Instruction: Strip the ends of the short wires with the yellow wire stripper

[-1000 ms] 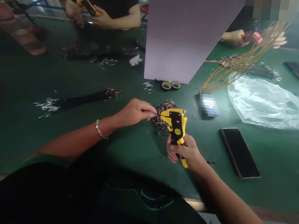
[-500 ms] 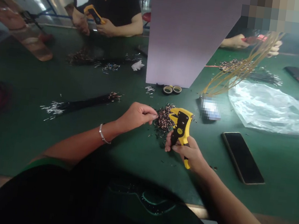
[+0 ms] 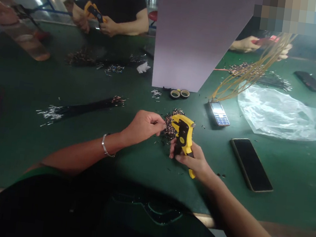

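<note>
My right hand (image 3: 192, 157) is wrapped round the handles of a yellow and black wire stripper (image 3: 183, 135), whose head points up and left. Just left of the tool's head, my left hand (image 3: 143, 128) pinches with thumb and forefinger; what it holds, if anything, is too small to make out. Behind and beneath the fingertips and the tool lies a pile of short dark and copper-coloured pieces (image 3: 169, 129). To the left rests a bundle of black wires (image 3: 87, 108) with pale ends at its left and copper ends at its right.
Two tape rolls (image 3: 179, 94) sit below an upright pale panel (image 3: 193, 42). A keypad phone (image 3: 219, 113), a black smartphone (image 3: 251, 164) and a clear plastic bag (image 3: 279, 114) lie at right. Across the green table (image 3: 127, 180), two people hold tools.
The wire stripper in my right hand has moved slightly left, nearer my left fingertips. My left hand has turned a little. The whole view has shifted slightly.
</note>
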Demonstrator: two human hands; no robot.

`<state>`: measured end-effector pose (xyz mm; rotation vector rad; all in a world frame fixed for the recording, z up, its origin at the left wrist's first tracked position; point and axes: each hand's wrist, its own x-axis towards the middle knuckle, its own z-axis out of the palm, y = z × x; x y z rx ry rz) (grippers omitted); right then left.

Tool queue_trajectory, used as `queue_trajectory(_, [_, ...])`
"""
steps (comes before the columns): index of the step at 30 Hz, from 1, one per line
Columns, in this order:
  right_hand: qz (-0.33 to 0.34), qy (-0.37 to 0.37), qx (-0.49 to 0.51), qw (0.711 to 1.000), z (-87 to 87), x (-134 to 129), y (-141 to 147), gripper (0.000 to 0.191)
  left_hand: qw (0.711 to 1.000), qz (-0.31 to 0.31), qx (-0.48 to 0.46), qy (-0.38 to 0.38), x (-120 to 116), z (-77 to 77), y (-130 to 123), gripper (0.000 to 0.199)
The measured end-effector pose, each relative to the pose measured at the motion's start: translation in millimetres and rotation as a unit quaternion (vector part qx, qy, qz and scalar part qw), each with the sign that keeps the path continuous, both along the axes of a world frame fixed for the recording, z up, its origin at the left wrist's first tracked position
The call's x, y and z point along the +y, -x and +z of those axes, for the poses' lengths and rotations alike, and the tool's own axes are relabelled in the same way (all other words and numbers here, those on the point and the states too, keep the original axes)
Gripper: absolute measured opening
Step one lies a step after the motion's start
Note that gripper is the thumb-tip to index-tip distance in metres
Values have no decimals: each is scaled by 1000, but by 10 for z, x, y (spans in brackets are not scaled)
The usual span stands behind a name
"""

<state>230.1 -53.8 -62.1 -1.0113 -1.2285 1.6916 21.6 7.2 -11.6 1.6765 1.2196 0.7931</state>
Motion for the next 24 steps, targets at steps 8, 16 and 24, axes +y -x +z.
queue_trajectory(8, [12, -29, -23, 999, 0, -37, 17, 32, 1000, -14, -6, 12, -86, 59, -39, 15])
queue_trajectory(16, [14, -4, 17, 1000, -38, -26, -3, 37, 995, -17, -61, 70, -97, 62, -30, 12])
queue_trajectory(24, [-17, 3, 65, 998, -78, 1, -23, 38, 997, -27, -38, 59, -159, 31, -46, 16])
